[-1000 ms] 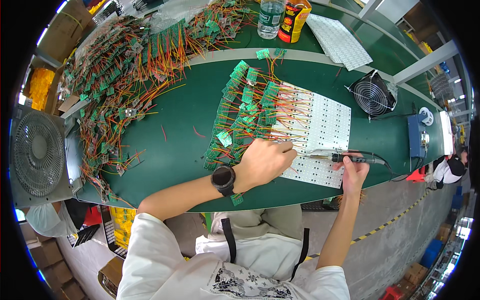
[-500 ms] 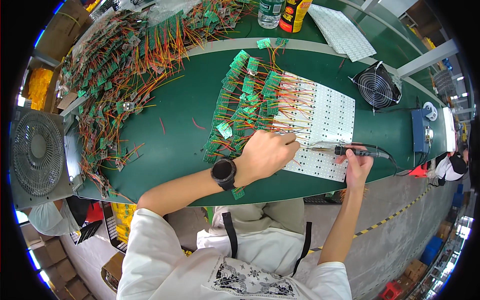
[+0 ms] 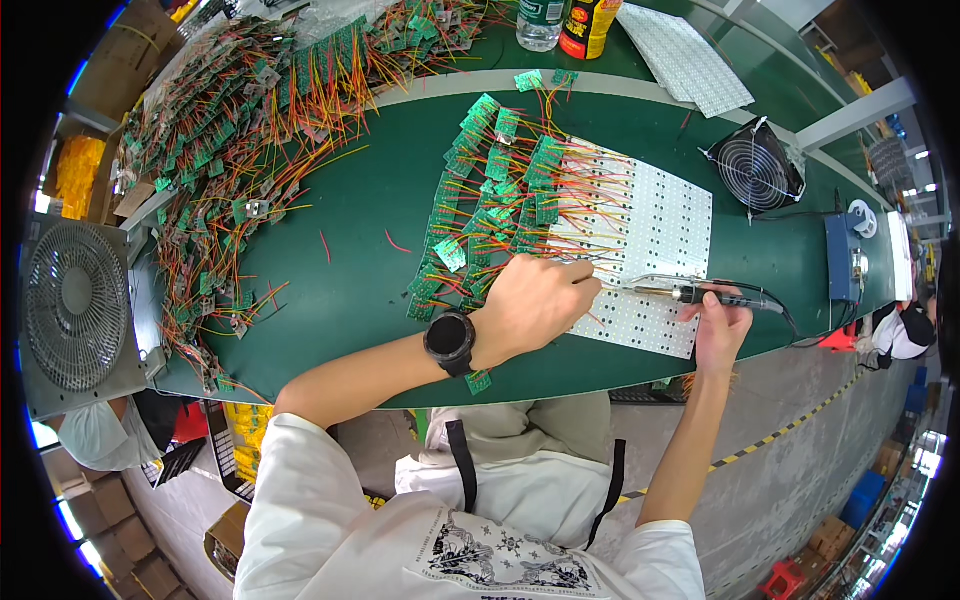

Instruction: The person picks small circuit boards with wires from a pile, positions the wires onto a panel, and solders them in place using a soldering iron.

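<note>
My left hand, with a black watch on its wrist, rests over the lower left of a white perforated panel. Its thumb and forefinger are pinched on a thin wire, mostly hidden by the fingers. From the right, my right hand holds a soldering iron like a pen. The iron's metal tip points left, close to my left fingertips, and a thin curved tube runs above it. Rows of small green circuit boards lie left of the panel, their red and yellow wires reaching onto it.
A large heap of wired circuit boards covers the far left of the green table. A small black fan, a blue box unit and stacked white panels stand rightward. A bottle and a can are behind.
Both hands and the soldering iron have shifted only slightly, with the right hand a little farther right. The whole view has moved by a few pixels; the left hand keeps its pinch.
</note>
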Demonstrator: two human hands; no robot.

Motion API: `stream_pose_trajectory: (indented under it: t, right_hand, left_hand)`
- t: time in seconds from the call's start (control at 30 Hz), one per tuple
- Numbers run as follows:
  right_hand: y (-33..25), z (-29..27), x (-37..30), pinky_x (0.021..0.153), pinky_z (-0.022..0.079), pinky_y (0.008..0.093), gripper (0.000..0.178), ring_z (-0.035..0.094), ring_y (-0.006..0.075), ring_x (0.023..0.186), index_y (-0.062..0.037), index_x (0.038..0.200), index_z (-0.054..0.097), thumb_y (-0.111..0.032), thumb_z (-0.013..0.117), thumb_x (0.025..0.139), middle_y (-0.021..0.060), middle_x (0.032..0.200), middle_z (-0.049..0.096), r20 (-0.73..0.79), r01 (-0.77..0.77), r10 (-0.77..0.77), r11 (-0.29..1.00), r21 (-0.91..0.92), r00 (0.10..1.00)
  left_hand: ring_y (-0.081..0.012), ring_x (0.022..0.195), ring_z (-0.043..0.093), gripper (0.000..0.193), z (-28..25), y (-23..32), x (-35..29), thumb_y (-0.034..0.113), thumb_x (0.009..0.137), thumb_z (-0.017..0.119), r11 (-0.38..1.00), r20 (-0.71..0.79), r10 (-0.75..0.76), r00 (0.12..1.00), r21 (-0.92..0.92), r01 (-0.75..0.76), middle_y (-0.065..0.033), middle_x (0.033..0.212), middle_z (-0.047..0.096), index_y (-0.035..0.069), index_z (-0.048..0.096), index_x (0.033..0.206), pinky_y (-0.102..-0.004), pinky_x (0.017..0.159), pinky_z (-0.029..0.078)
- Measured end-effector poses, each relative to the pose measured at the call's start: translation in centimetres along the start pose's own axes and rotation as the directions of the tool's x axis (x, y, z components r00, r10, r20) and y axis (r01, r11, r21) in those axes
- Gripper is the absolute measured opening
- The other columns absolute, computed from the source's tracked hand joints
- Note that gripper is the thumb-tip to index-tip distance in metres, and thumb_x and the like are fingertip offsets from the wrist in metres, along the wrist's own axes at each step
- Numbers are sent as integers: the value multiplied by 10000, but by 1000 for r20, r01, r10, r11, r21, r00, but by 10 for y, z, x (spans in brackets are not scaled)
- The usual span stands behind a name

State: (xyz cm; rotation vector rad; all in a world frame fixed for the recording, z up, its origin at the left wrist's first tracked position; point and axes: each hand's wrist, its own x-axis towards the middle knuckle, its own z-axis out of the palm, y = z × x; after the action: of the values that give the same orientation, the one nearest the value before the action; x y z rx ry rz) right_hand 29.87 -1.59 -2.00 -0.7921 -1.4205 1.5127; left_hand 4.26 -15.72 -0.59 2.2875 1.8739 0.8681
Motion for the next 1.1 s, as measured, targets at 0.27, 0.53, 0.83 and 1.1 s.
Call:
stream_pose_trajectory:
  t: [0.27, 0.53, 0.83, 1.1]
  right_hand:
    - [5, -5, 3, 537, 531, 336, 219, 641, 224, 573, 89, 1057, 630, -28, 677, 878, 157, 910, 687, 16, 20, -20, 999, 45, 1000]
    - [5, -4, 1, 532, 522, 327, 238, 636, 222, 567, 90, 1060, 628, -42, 687, 871, 156, 929, 684, -30, 8, -7, 999, 49, 1000]
    - [8, -8, 2, 538, 516, 325, 247, 641, 222, 579, 95, 1065, 626, -51, 686, 874, 150, 944, 680, -30, 5, -4, 999, 53, 1000]
    - [6, -8, 1, 551, 529, 334, 246, 640, 222, 584, 99, 1062, 626, -33, 690, 864, 149, 939, 681, -11, -25, 25, 999, 32, 1000]
  left_hand:
    - [-232, 583, 616, 91, -2, -1, 1, 184, 866, 661, 1000, 3, 5, 1000, 8, -5, -23, 725, 559, 106, 619, 849, -364, 482, 477]
    - [-240, 615, 638, 184, -26, 2, 8, 276, 908, 663, 987, 122, 150, 981, -72, -142, -56, 866, 598, 104, 652, 972, -374, 521, 497]
    - [-218, 707, 657, 104, -26, -7, 8, 186, 841, 703, 964, 136, 195, 971, -207, -165, -40, 961, 610, 89, 688, 878, -370, 582, 518]
    - [-193, 739, 668, 46, -9, -6, 5, 128, 819, 696, 988, -6, 100, 995, -113, -100, -14, 923, 628, 83, 687, 828, -358, 566, 526]
